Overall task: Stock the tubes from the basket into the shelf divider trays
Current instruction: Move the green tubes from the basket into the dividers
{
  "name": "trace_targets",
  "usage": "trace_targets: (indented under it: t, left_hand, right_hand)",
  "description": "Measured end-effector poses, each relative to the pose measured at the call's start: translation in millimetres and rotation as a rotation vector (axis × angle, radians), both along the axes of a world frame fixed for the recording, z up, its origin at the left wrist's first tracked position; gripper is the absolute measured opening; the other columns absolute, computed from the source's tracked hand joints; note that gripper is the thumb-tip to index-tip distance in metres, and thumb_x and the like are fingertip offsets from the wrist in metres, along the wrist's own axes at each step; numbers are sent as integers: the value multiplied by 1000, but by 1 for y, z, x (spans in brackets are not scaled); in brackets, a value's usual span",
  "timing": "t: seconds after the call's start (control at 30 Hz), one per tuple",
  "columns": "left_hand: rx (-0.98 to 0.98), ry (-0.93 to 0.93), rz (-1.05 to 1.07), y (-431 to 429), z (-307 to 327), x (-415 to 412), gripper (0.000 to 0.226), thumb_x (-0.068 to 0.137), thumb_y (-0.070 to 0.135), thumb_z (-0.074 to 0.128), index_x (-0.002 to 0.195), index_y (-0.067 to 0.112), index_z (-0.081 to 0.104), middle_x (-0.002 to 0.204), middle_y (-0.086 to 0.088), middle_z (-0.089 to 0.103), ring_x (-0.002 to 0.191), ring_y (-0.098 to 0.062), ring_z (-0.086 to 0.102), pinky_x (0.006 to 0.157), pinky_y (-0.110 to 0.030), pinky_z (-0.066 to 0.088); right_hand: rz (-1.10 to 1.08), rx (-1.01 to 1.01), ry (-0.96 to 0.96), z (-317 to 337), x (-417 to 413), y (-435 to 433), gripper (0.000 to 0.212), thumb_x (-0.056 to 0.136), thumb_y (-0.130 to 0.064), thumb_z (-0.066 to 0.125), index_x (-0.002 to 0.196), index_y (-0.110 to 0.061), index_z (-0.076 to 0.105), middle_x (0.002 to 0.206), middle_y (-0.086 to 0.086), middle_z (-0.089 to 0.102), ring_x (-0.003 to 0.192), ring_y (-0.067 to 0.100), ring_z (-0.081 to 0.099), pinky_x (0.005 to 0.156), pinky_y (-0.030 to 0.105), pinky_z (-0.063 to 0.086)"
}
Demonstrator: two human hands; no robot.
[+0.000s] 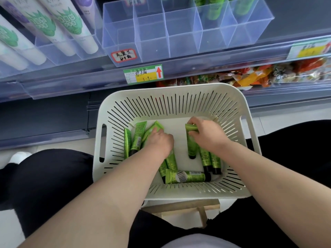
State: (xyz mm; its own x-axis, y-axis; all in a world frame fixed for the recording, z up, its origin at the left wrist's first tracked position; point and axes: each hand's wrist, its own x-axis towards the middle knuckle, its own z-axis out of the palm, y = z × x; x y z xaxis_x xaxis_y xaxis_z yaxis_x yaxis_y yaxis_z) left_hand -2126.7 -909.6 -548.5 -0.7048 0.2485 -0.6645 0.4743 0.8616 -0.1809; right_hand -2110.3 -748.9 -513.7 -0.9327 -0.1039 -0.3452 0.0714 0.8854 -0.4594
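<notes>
In the basket (172, 93), a green tube (191, 140) is gripped by the right hand (207, 135) while another appears pinched under the left hand (159, 140); light, soft tubes are best taken mid-body.

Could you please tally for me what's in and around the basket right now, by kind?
Green tubes showing in the basket: about 10, some partly hidden by the hands
Baskets: 1
Hands in the basket: 2, left and right
Total: about 13
</notes>
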Motion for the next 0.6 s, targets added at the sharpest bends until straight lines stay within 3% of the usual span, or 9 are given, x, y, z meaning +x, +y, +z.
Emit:
trace_targets:
  t: [0.07,0.17,0.27,0.33,0.37,0.47,0.6]
  left_hand:
    - [-14,11,-61,-1,-5,-1,38,89,15,55,127,11,54,129,-12,56,133,-28,38,121,-45,7]
    - [67,74,-61,-4,-7,-5,37,87,20,60,123,14,58,123,-10,56,128,-30,39,120,-46,4]
    - [217,63,33,-6,1,-8,35,90,28,62,122,15,58,115,-11,58,119,-32,46,114,-44,25]
    - [333,4,151,-7,7,-6,30,91,27,61,118,15,57,104,-10,60,103,-31,56,93,-43,48]
    - [389,-35,223,-9,10,-4,28,91,26,60,116,15,56,102,-9,61,99,-30,59,83,-41,52]
    - [568,-69,408,-17,17,7,24,91,22,61,114,16,57,106,-7,64,98,-28,61,82,-40,53]
    - [789,81,605,-32,36,18,17,89,20,67,105,20,64,107,0,66,97,-21,61,81,-32,51]
  right_hand:
    - [21,6,8,1,0,-2,25,91,-23,55,116,-25,52,98,-1,63,88,22,60,73,39,53]
    - [64,46,24,3,0,-5,27,93,-23,54,119,-25,51,104,-1,63,90,23,60,73,39,54]
    - [82,76,36,4,1,-9,26,94,-23,52,120,-24,51,104,0,64,89,23,60,71,39,54]
    - [82,75,50,7,2,-10,23,94,-22,51,117,-25,52,104,0,63,88,23,61,71,41,55]
    - [82,75,64,10,2,-11,22,95,-21,50,117,-25,52,105,0,63,89,23,61,71,41,55]
    - [62,66,110,20,2,-12,21,94,-21,51,114,-26,53,107,-3,61,91,21,60,72,41,55]
    - [52,51,156,40,5,-11,20,93,-24,52,112,-28,55,108,-5,62,95,21,59,76,40,53]
